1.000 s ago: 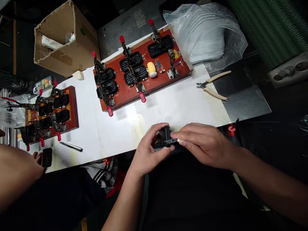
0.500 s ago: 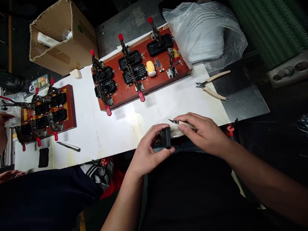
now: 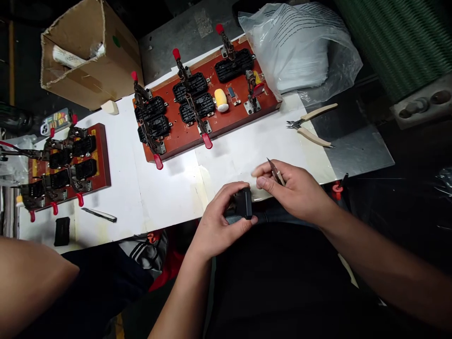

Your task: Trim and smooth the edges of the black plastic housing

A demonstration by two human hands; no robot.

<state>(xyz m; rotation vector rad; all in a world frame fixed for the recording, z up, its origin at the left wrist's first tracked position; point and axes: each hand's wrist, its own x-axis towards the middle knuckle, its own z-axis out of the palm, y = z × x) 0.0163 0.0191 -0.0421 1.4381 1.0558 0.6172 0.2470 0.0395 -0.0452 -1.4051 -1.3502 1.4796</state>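
Observation:
My left hand point(image 3: 217, 221) is closed on a small black plastic part point(image 3: 243, 203) at the near edge of the white table point(image 3: 169, 188). My right hand point(image 3: 294, 190) sits just to its right, fingers pinched around a thin knife point(image 3: 275, 171) whose blade points up and away from me. The two hands are a few centimetres apart and the blade is off the part.
A red clamp fixture point(image 3: 201, 101) with black parts lies beyond my hands; a second fixture point(image 3: 61, 167) lies at the left. Cutters point(image 3: 310, 125), a plastic bag point(image 3: 300, 49), a cardboard box point(image 3: 84, 56), a blade point(image 3: 99, 214). Another person's arm point(image 3: 31, 282) is at lower left.
My right hand has lifted the knife off the black part and turned its blade upward. The other person's arm has come back in at lower left.

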